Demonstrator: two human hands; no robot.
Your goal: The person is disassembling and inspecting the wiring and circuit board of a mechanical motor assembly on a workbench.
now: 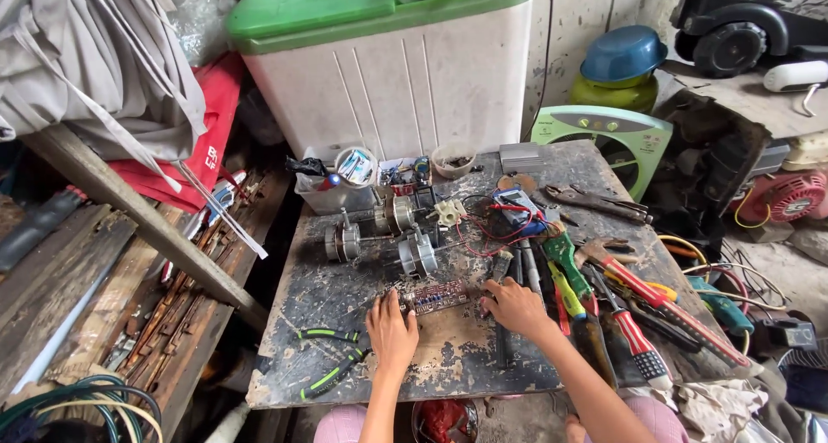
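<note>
Both hands are down on the worktop [345, 357], one at each end of the circuit board [434, 296]. The left hand [391, 329] lies palm down, its fingers [387, 305] close together and touching the board's left end. The right hand [513, 307] sits at the board's right end, fingers [493, 301] curled loosely; whether they pinch the edge or just rest by it, I cannot tell. The board lies flat near the middle of the worktop, lengthwise between the two hands.

Just behind it, three small motors [379, 232] lie in a cluster, with red wires [479, 236] trailing to the right. One pair of green-handled pliers [332, 357] lies left of the left hand. Right of the right hand, a row of red and green handled tools [630, 314] is too overlapped to count surely.
</note>
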